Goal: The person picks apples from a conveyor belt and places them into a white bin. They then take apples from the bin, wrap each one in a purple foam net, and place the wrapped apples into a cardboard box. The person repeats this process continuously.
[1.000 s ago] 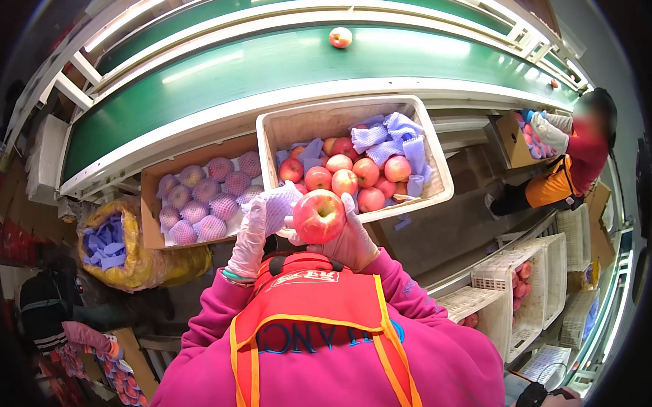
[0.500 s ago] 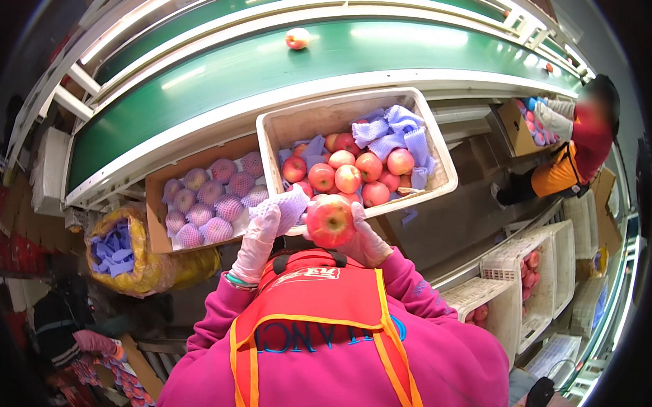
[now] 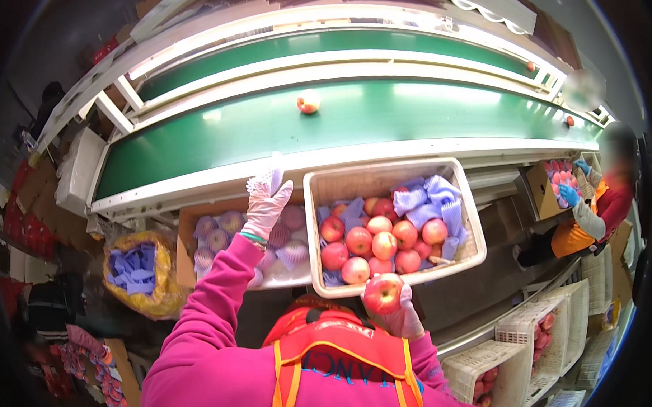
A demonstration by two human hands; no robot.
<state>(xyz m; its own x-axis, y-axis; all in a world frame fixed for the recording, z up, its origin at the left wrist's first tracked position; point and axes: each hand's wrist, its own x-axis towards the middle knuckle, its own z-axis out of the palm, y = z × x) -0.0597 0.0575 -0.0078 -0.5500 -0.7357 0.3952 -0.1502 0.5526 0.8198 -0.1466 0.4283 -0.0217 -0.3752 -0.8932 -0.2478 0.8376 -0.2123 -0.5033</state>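
**Fingers: right hand cupped on one apple, left hand spread and empty**

Fingers [image 3: 405, 301] of the gloved right hand [image 3: 402, 317] wrap the lower back of a red-yellow apple [image 3: 383, 292], clamped from below and behind; fruit sits at chest height, just in front of the orange vest. Left hand [image 3: 266, 203] is raised, fingers apart, nothing in them, tips hovering over the foam-netted apples [image 3: 223, 232] in the cardboard box [image 3: 185, 230], near the conveyor's white rail.

Handling, my read: apple is firm and round, moderate weight, smooth waxy skin, a bit slick against a glove. It bruises easily, so cup it across the widest part with the pads, no fingertip pinching, no squeezing at the stalk end.

Just ahead of the right fingers: white plastic crate [image 3: 390, 178] with loose apples and purple foam sleeves [image 3: 430, 200]. Beyond both hands: green belt [image 3: 409, 118] carrying a single apple [image 3: 309, 101]. Well off to the left: yellow bag [image 3: 157, 295] of more sleeves. Far right: a co-worker [image 3: 592, 216] at another box.
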